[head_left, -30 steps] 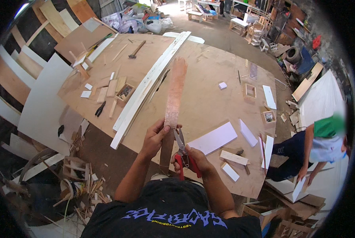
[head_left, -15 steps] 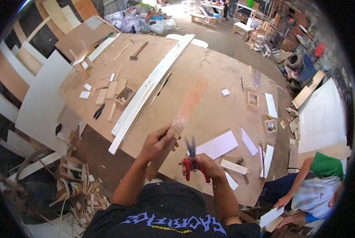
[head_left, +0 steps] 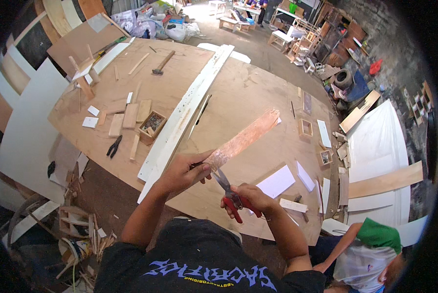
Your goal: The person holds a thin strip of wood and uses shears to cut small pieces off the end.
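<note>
Left hand [head_left: 185,172]: we pinch a reddish wooden strip [head_left: 246,136] between thumb and fingers | Strip: its visible length slants up and right from our grip, over the tabletop [head_left: 258,88] | Right hand [head_left: 253,197]: our fingers wrap red-handled snips [head_left: 233,199], blades beside the strip at our left grip; contact we cannot tell

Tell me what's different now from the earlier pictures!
The wooden strip's far end swung right. The red-handled shears, pulled away a moment ago, came back left to the strip. The co-worker moved lower in the picture. The left hand still holds the strip, the right hand the shears; the hammer stayed put.
</note>
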### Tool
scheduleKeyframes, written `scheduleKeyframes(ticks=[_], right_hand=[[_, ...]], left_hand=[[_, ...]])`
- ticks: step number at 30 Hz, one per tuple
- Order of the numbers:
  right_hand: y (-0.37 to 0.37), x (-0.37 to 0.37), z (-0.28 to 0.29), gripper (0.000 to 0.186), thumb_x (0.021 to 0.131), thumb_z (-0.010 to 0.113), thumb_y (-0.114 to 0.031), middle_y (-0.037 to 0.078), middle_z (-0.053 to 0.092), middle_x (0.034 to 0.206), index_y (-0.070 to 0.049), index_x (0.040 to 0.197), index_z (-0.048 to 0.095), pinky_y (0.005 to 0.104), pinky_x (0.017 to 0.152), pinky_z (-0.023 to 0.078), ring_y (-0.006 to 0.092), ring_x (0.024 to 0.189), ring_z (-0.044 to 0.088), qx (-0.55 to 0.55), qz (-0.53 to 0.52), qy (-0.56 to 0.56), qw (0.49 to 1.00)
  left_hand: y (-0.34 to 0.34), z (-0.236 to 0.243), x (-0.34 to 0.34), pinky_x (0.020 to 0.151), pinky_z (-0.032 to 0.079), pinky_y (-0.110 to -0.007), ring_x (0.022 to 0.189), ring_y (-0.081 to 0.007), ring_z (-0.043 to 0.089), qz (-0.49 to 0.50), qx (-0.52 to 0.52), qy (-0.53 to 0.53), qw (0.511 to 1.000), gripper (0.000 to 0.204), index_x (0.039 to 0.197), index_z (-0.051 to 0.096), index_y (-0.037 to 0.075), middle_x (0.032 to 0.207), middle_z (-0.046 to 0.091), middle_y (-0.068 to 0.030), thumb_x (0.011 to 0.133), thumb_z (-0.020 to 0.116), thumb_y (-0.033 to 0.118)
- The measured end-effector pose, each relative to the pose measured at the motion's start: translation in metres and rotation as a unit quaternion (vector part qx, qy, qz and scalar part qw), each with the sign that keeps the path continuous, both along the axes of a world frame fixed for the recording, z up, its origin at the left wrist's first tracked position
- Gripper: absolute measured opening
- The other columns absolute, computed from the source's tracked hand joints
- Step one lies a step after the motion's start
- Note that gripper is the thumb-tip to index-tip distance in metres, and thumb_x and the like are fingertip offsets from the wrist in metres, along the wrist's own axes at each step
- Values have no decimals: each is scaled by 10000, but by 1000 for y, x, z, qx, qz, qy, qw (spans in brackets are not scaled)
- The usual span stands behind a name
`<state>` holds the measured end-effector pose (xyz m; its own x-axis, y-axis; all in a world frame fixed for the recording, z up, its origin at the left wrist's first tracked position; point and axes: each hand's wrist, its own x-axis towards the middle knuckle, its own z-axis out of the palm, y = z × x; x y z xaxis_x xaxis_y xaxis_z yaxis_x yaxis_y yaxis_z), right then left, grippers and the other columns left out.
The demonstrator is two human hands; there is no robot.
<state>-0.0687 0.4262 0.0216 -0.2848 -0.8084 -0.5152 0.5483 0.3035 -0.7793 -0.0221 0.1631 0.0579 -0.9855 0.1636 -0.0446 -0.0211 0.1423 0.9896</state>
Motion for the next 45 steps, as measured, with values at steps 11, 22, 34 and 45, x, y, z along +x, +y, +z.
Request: scheduleKeyframes(ticks=[11,22,34,45], right_hand=[[-65,-1,-12,619,1033,453,-512,110,665,718,60,943,671,332,612,523,212,618,649,90,-26,106,990],[-77,-12,-13,713,995,468,-587,143,735,995,70,1212,644,336,816,522,243,922,719,4,-40,65,997],[-80,-33,-17,749,990,433,-618,160,729,981,69,1199,644,381,804,534,261,914,707,-45,-41,-4,998],[-84,-22,-27,673,989,489,-571,151,704,883,73,1076,665,399,768,551,272,792,699,-74,-90,-70,991]], left_hand=[[-74,-27,-18,715,578,-321,826,-160,681,-17,64,-77,995,437,1431,551,76,985,719,-111,998,577,126],[-87,-44,-50,726,609,-341,880,-192,710,-25,100,-32,994,485,1445,520,47,1060,719,-118,981,630,137],[-72,-56,-61,738,593,-295,850,-135,696,20,166,-25,986,521,1400,563,19,1016,738,-101,915,730,111],[-71,-60,-56,723,605,-297,820,-147,708,26,180,-31,983,513,1383,569,0,986,747,-110,904,731,85]])
